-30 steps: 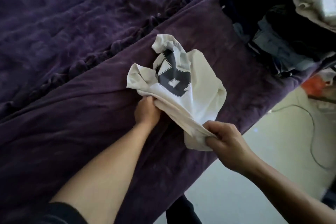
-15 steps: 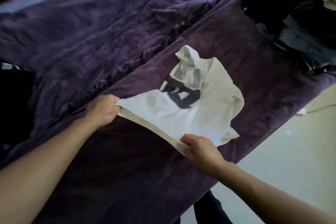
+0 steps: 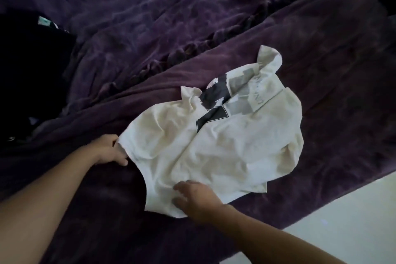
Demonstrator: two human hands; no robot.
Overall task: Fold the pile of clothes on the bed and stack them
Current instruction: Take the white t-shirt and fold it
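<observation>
One white T-shirt (image 3: 214, 146) lies spread but rumpled mid-frame on the purple bed cover (image 3: 321, 70); I judge no fold made yet; the left hand (image 3: 108, 150) grips its corner at 9 o'clock; the right hand (image 3: 195, 198) rests loose-fingered on its hem at 6 o'clock; dark clothes (image 3: 32, 60) lie at the frame's 9 o'clock; I reckon most work remains.

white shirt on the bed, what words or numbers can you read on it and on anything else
Large dark block print on the white shirt: creased over, character cannot be told.
Small grey lettering on the shirt's turned-over flap: too blurred to read.
Pale label on the dark clothes at left: too small to read.
</observation>
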